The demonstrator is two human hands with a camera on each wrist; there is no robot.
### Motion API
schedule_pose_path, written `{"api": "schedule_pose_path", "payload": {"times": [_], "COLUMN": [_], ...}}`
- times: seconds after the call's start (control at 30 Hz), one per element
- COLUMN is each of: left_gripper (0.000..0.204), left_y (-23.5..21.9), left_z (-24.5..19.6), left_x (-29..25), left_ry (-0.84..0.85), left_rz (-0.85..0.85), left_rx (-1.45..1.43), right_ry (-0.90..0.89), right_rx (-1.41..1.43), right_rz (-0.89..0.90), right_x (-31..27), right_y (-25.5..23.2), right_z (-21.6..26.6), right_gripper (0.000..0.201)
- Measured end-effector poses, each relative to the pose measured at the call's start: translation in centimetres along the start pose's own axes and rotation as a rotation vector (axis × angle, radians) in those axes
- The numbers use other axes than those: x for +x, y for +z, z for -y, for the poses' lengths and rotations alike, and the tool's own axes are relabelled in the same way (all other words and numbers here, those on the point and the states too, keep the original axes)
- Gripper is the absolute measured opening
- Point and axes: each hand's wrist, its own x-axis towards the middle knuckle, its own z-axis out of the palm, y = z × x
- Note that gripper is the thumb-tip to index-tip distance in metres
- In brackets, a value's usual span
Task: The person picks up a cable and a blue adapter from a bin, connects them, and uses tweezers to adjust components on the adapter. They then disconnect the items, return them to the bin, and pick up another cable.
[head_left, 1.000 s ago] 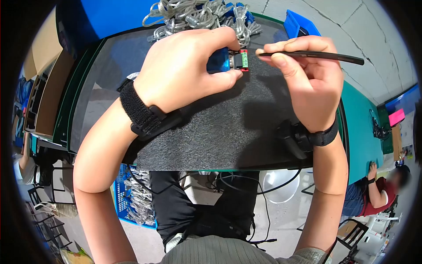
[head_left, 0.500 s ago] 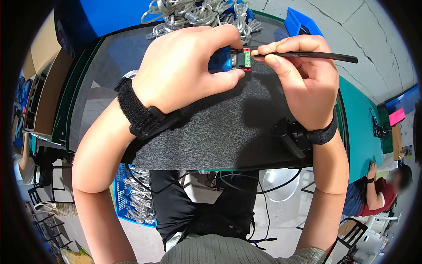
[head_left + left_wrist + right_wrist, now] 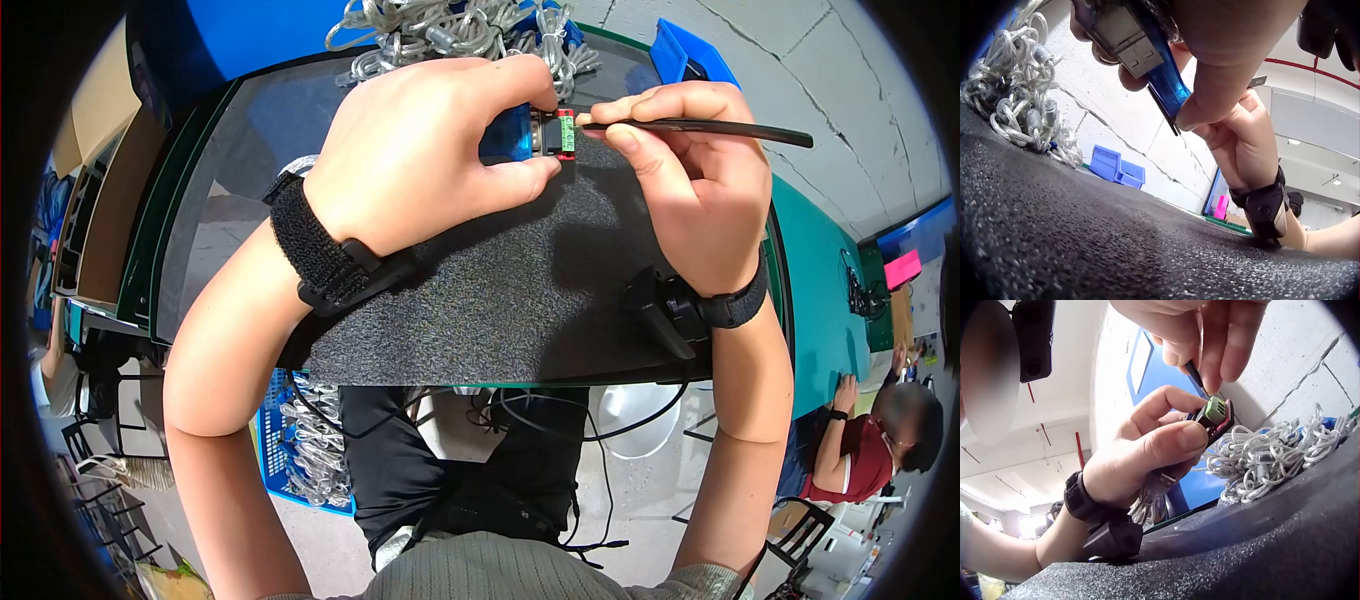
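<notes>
In the head view my left hand grips a USB adapter with a clear blue housing, thumb and index finger along its sides. Its far end carries a green terminal block on a red board. The left wrist view shows the adapter's metal USB plug. My right hand pinches a slim black tweezers-like tool like a pen. The tool's tip lies right at the green block's outer face, partly hidden by the fingertips. Both hands are above the dark mat.
A heap of clear-sheathed cables lies at the back of the table, with a small blue bin to its right. Below the table edge sits a blue basket of cables. Another person is at the far right.
My left hand and the adapter have shifted slightly right. My right hand has come slightly left, bringing the tool tip from a gap away to the green block.
</notes>
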Motion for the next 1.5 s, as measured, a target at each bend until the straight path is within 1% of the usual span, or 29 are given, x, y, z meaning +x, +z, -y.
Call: {"api": "schedule_pose_path", "payload": {"times": [0.03,0.1,0.2,0.4,0.73,1.0,1.5], "left_gripper": [0.032,0.032,0.032,0.032,0.033,0.032,0.032], "left_y": [0.03,-0.07,-0.25,-0.01,-0.1,-0.07,-0.06], "left_z": [0.02,-0.12,-0.25,-0.03,-0.04,0.09,0.17], "left_x": [0.0,0.04,0.02,-0.06,-0.06,-0.09,0.07], "left_ry": [0.008,-0.009,-0.028,0.0,0.004,0.025,0.035], "left_rz": [-0.008,0.011,0.032,0.007,0.008,0.012,0.018], "left_rx": [-0.001,-0.002,0.006,0.017,0.021,-0.006,-0.012], "right_ry": [0.0,-0.152,-0.2,-0.226,-0.261,-0.212,-0.22], "right_rx": [0.0,-0.245,-0.204,-0.242,-0.208,-0.178,-0.152], "right_rz": [0.0,0.2,0.2,0.211,0.208,0.21,0.223], "right_x": [-0.02,-0.06,-0.05,-0.07,-0.1,-0.12,0.09], "right_y": [-0.24,-0.97,-0.8,-0.71,-0.65,-0.65,-0.86], "right_z": [-0.04,-0.18,-0.16,-0.11,-0.62,-0.46,-0.7], "right_gripper": [0.012,0.023,0.023,0.022,0.024,0.022,0.021]}}
